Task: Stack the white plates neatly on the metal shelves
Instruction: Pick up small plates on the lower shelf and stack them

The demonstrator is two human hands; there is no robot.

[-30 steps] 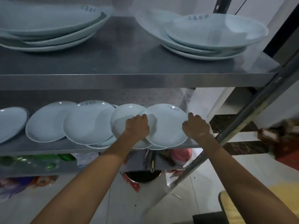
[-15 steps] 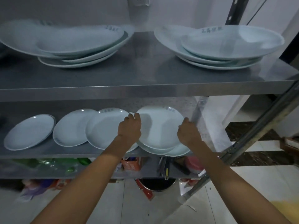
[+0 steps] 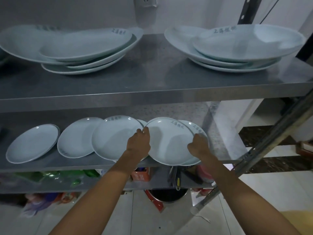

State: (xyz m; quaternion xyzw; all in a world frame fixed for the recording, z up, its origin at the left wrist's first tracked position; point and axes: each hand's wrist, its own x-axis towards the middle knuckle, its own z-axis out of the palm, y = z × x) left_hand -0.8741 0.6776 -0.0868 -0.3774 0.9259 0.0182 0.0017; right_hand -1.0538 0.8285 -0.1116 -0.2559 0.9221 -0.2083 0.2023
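Gripping the white plate [image 3: 167,141] by opposite rims with my left hand [image 3: 139,141] and right hand [image 3: 199,144], I judge it stiff, slick and breakable.

Grey-blue Chinese characters, one short row along the far rim of each: right top plate [image 3: 247,43] and left top plate [image 3: 84,44] on the upper shelf [image 3: 152,78]; front plate [image 3: 169,141], lower plate [image 3: 197,128] beneath it and neighbour plate [image 3: 115,136] on the middle shelf [image 3: 223,145]. The first character resembles 上; the others are too blurred to read. Print on the red box [image 3: 140,175] is illegible.
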